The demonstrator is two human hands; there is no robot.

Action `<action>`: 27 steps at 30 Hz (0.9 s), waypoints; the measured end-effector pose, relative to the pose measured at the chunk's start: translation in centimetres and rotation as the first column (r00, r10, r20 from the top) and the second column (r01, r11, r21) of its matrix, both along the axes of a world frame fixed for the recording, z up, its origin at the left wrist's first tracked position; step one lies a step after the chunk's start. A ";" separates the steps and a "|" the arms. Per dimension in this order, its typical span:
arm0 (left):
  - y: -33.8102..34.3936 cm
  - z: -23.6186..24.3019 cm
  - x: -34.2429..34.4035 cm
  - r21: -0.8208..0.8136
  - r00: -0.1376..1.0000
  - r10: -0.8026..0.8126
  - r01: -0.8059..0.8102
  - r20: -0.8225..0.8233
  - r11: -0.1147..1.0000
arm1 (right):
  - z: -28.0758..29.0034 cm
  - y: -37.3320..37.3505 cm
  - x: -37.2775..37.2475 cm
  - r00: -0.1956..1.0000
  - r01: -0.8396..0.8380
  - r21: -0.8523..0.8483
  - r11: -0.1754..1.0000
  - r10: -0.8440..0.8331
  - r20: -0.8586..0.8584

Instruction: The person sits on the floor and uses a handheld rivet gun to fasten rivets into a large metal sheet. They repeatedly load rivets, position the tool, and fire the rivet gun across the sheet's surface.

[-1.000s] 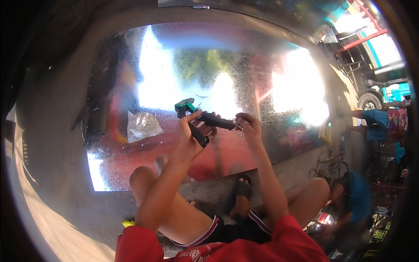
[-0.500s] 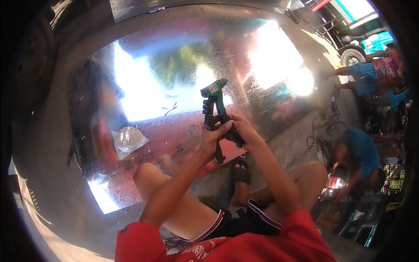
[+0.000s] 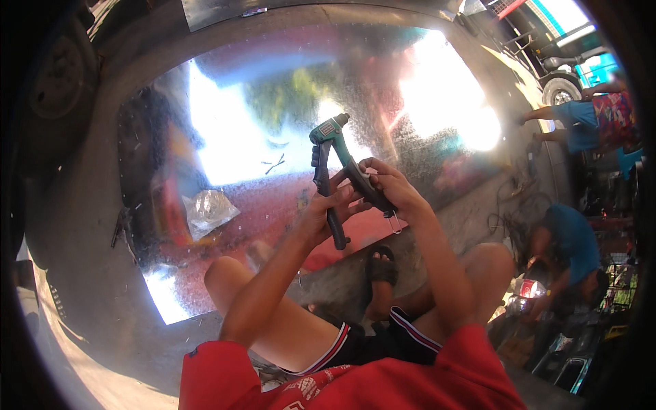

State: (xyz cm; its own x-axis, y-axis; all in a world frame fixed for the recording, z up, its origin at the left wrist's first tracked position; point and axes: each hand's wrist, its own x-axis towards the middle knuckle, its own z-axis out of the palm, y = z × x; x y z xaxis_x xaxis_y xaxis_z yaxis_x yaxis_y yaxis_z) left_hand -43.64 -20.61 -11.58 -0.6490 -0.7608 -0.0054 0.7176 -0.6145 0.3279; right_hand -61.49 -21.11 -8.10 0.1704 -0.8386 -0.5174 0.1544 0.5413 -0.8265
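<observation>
I hold a hand riveter (image 3: 331, 128) with a green head and two black handles over a shiny metal sheet (image 3: 273, 225). Its nose points up and to the right, away from me. My left hand (image 3: 326, 210) is closed round the left handle. Around the right handle, the fingers of my right hand (image 3: 398, 191) are closed too. The handles stand spread apart, and a wire loop (image 3: 394, 224) hangs at the end of the right one. Thin dark pieces (image 3: 274, 164) lie on the sheet beyond my hands.
A clear plastic bag (image 3: 210, 212) lies on the sheet at the left. At the right one person (image 3: 572, 239) bends near a bottle (image 3: 529, 288), and another (image 3: 581, 121) is farther off. Cables (image 3: 502, 220) lie on the floor. A wheel (image 3: 61, 85) stands far left.
The riveter's handles have spread wider apart. My right hand has shifted right with its handle. The riveter's head has moved slightly up and left.
</observation>
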 end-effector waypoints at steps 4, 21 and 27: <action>2.3 -0.7 -0.1 0.116 0.940 0.196 -0.236 0.281 0.965 | -2.5 2.1 2.9 0.998 0.067 0.085 0.994 -0.066 -0.024; 2.4 -1.4 0.3 -0.046 0.821 0.304 -0.323 0.483 0.945 | -3.4 2.5 3.9 0.953 0.301 0.141 0.943 -0.293 -0.078; 1.0 -1.7 -0.2 -0.031 0.794 0.210 -0.234 0.570 0.972 | -2.1 2.4 5.0 0.941 0.323 0.059 0.945 -0.314 -0.125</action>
State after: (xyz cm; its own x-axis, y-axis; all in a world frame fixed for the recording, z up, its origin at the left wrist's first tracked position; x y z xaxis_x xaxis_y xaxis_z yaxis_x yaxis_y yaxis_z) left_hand -43.84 -19.63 -13.27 -0.3341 -0.8748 -0.3508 0.5300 -0.4822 0.6976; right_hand -56.45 -18.71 -10.22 -0.1618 -0.7958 -0.5836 0.2381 0.5424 -0.8057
